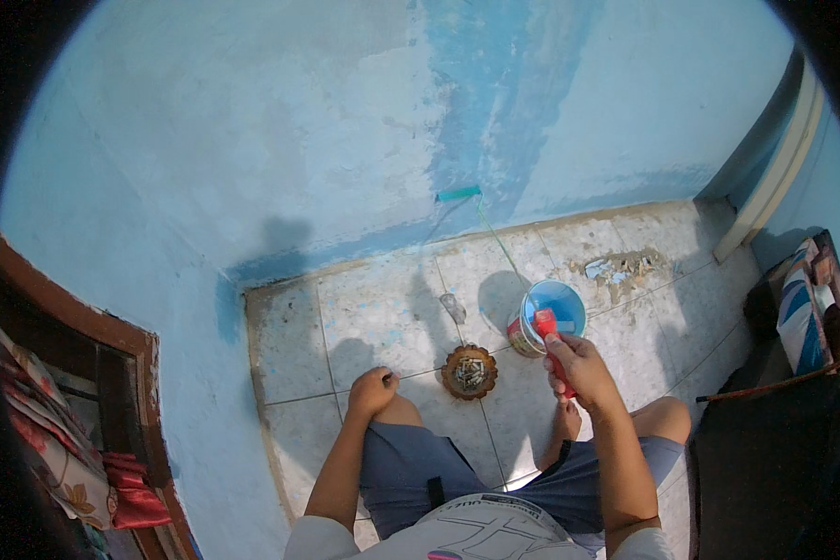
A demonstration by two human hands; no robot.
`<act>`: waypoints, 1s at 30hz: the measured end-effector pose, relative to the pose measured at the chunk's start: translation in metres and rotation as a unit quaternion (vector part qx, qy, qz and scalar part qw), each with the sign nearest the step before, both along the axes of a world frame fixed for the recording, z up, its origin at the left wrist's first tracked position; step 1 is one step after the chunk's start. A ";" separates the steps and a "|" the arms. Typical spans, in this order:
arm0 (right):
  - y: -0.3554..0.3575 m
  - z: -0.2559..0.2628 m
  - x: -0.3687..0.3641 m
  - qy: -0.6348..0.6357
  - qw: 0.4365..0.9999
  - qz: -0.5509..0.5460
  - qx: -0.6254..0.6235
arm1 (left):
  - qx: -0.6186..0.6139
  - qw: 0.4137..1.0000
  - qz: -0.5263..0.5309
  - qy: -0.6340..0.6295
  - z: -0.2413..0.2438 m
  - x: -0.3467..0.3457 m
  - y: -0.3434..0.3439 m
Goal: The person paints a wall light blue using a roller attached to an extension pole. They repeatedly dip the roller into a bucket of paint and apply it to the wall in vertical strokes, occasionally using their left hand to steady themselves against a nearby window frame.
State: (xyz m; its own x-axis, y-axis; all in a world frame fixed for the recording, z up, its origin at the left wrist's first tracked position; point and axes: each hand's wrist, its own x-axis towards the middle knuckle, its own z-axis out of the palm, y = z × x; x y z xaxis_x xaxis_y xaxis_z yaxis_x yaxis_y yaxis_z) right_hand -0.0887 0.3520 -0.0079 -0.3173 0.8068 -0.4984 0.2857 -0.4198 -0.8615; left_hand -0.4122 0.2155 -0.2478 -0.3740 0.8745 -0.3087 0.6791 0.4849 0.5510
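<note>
My right hand (pixel 579 367) grips the red handle (pixel 544 323) of a paint roller, above the near rim of a paint bucket. The roller's thin metal rod runs out to a green roller sleeve (pixel 458 193), which lies against the lower part of the blue wall (pixel 490 126). Blue paint and a pale piece show inside the bucket (pixel 583 308). My left hand (pixel 372 392) rests on my left knee with its fingers curled; a small dark spot shows at the fingers, and I cannot tell whether it is a held thing.
On the tiled floor (pixel 385 301) stands a brown scalloped ashtray (pixel 450 388) with cigarette butts, beside a small crumpled clear piece (pixel 453 308). Paint flakes and debris (pixel 619 269) lie near the wall. A dark piece of furniture (pixel 763 462) is at right, a brown window frame (pixel 150 392) with curtains at left.
</note>
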 end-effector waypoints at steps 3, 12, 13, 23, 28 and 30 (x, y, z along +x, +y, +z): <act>-0.010 0.028 0.009 0.030 1.000 -0.003 0.005 | 0.015 1.000 0.009 0.010 -0.005 -0.002 -0.007; -0.011 0.002 0.019 0.010 1.000 -0.004 -0.017 | -0.004 1.000 -0.007 -0.008 -0.007 -0.001 0.001; -0.012 0.001 0.017 0.014 1.000 -0.006 -0.008 | -0.008 1.000 -0.005 -0.011 -0.007 -0.001 0.000; -0.051 -0.011 0.001 0.026 0.999 -0.038 -0.006 | 0.000 1.000 0.002 -0.022 -0.003 0.000 0.001; -0.059 -0.027 -0.019 0.030 0.998 -0.059 0.000 | -0.018 1.000 -0.006 -0.024 -0.001 0.001 0.003; -0.061 -0.037 -0.027 0.036 0.997 -0.060 0.015 | -0.001 1.000 -0.001 -0.016 -0.005 0.001 0.002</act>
State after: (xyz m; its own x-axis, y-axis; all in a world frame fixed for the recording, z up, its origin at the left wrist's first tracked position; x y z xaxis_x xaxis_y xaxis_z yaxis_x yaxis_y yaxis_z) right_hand -0.1152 0.2909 -0.0446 -0.2524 0.8555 -0.4521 0.1722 -0.4201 -0.8910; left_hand -0.4115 0.2172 -0.2529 -0.3627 0.8745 -0.3219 0.6615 0.4849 0.5720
